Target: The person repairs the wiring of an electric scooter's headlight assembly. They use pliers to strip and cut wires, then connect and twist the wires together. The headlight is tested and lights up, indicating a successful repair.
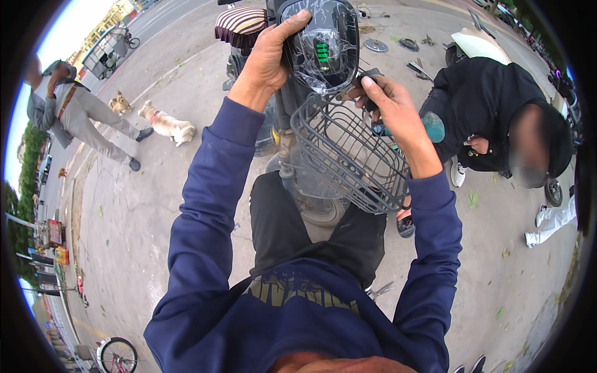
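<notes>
A dark, rounded scooter display unit [324, 62] with lit green bars is at the top centre, wrapped in crinkled clear film. My left hand [272, 55] grips its left side, thumb over the upper edge and the other fingers partly hidden. To the lower right of the display, my right hand [392, 105] is closed around a small black part [368, 78] whose kind I cannot make out. Below both hands a black wire basket [351, 155] hangs tilted on the scooter's front. The scooter's front wheel [320, 210] stands between my legs.
A crouching person in black [485, 118] is close on my right, beside a teal rounded thing [433, 127]. Another person [84, 102] stands at the left near two dogs [169, 124]. A striped seat [241, 26] is behind my left hand. Pliers [380, 290] lie on the ground.
</notes>
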